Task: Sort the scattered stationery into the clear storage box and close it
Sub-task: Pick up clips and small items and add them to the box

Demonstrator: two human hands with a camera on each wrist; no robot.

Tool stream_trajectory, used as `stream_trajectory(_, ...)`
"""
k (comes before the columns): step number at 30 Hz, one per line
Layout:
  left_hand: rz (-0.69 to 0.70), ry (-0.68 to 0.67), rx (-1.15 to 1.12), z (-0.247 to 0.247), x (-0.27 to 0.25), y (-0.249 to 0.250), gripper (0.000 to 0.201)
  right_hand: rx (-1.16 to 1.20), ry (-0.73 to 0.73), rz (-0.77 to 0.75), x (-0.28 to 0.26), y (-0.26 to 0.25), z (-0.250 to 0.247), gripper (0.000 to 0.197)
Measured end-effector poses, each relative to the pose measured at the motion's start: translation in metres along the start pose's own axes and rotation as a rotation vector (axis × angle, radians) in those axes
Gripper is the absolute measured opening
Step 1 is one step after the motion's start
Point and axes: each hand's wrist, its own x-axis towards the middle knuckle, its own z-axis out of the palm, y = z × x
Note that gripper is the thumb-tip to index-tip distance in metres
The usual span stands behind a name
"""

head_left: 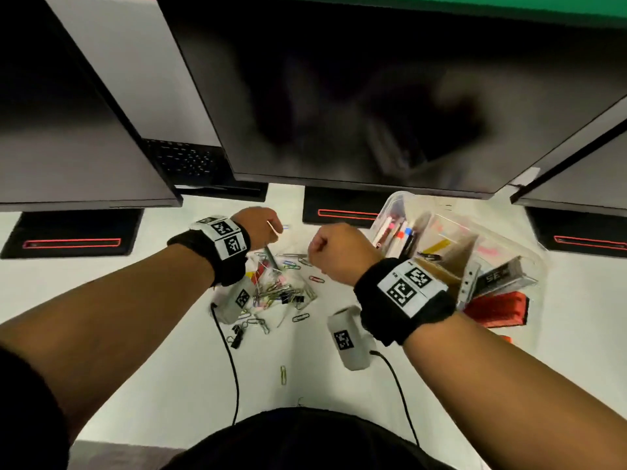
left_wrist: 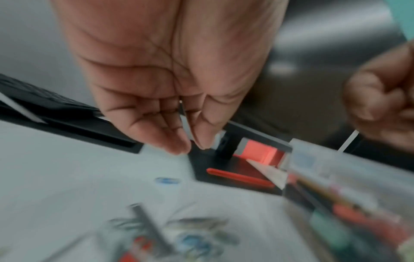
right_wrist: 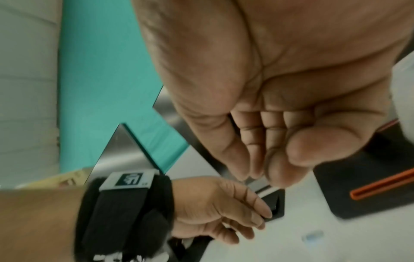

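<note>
Left hand (head_left: 258,225): upper centre-left of the head view, above the clip pile; thumb and fingers (left_wrist: 177,141) closed together on a thin pale stick (head_left: 272,228), whose free end slants toward the upper left.
Right hand (head_left: 336,252): centre of the head view, beside the box; fingers (right_wrist: 253,156) curled inward with the thumb against them. The left wrist view shows a thin pale strip (left_wrist: 348,141) hanging below this hand, apparently gripped; what it is cannot be told.
Clear storage box (head_left: 400,201): right of centre on the white surface (head_left: 163,368), lid off or open, already holding pens, a ruler and packets.
Scattered clips (head_left: 288,290): mixed paper clips and binder clips heaped at centre; one yellow-green paper clip (head_left: 283,374) lies apart, lower centre, long axis running up-down in the frame.
Handling, judged: clips are light, stiff and prone to tangle; better scooped or pinched across the width.
Monitors (head_left: 339,96): fill the upper frame.
</note>
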Motion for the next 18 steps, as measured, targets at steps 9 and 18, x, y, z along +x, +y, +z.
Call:
stream_trajectory(9,0.149,-0.119,0.431,0.026,0.003,-0.058,0.051,-0.364,-0.136,0.068,0.039,0.034,0.085,0.036)
stream_trajectory(18,0.357,-0.155,0.623,0.047,0.007,-0.070,0.047,-0.456,-0.186,-0.026,0.082,0.023,0.108,0.060)
